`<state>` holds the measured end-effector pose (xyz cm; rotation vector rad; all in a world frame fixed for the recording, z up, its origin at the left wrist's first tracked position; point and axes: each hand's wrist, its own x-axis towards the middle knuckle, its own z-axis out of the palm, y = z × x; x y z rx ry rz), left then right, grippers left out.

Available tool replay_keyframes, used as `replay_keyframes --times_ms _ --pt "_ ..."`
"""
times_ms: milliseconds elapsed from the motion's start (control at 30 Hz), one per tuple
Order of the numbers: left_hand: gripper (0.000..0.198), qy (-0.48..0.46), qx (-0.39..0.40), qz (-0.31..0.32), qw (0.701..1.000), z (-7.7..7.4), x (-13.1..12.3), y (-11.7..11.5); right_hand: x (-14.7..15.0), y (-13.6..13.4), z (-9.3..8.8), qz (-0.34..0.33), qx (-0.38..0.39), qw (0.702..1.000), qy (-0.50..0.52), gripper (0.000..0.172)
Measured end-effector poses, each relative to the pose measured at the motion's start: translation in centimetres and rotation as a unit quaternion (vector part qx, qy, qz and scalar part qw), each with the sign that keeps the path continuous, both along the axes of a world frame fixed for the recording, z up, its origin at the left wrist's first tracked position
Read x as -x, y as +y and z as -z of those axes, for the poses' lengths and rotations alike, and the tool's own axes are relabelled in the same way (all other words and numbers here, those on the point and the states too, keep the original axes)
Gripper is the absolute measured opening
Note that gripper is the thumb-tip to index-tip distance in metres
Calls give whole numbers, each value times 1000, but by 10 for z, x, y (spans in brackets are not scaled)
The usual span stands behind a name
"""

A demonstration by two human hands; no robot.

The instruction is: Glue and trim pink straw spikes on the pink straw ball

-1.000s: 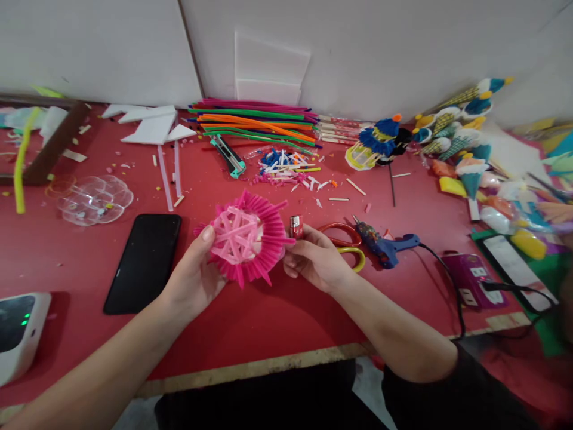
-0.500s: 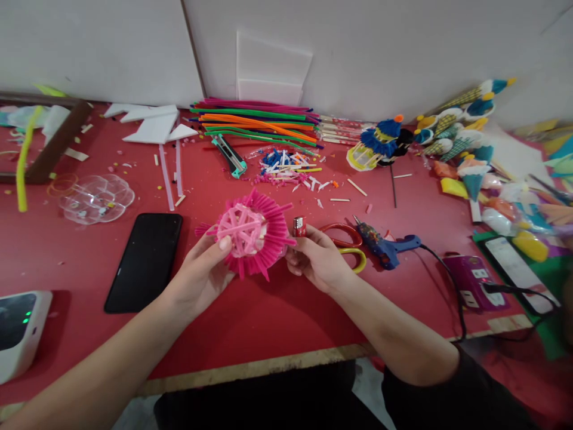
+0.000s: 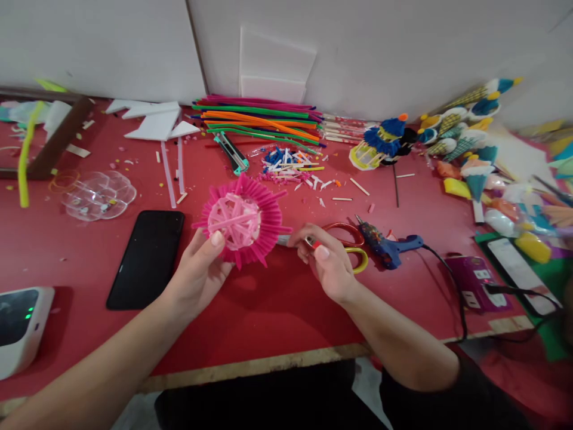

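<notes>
A pink craft piece (image 3: 242,221), with a ring of fuzzy pipe cleaners around a pale pink lattice, is held up over the table by my left hand (image 3: 201,269). The thumb presses on its lattice while the other fingers are behind it. My right hand (image 3: 329,260) grips a red lighter (image 3: 311,241), its metal top showing between thumb and index finger; no flame can be made out. That hand is just right of the craft piece, apart from it. Scissors (image 3: 356,257) with red and yellow handles lie partly hidden behind my right hand.
On the red table (image 3: 268,322), a glue gun (image 3: 387,242) lies right, wired toward a purple power box (image 3: 477,283). A black phone (image 3: 145,260) is left. Pipe cleaners (image 3: 264,122), a cutter (image 3: 231,153) and scraps lie behind; finished figures (image 3: 461,128) are at right.
My right hand has drawn back slightly from the craft piece, and its thumb now lies over the lighter, which is tilted. The craft piece has shifted a little left and up.
</notes>
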<state>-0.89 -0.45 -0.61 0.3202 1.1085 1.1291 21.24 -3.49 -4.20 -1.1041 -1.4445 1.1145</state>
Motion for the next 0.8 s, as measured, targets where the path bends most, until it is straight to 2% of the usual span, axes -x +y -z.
replay_keyframes --times_ms 100,233,367,500,600,800 --pt "77 7 0 -7 1000 1 1 0 -1 2 -2 -20 -54 998 13 45" --pt "79 23 25 2 999 -1 1 -1 0 3 -7 -53 -56 997 1 51" --pt "79 34 35 5 999 -2 0 -1 2 3 -11 -58 -52 997 -7 57" --pt "75 20 12 6 1000 -5 -2 -1 7 2 -12 -28 6 1000 1 55" --pt "73 16 -3 -8 1000 -6 -3 -1 9 2 -11 13 43 998 44 50" --pt "73 23 7 -31 999 -4 -4 0 7 4 -6 31 56 995 81 38"
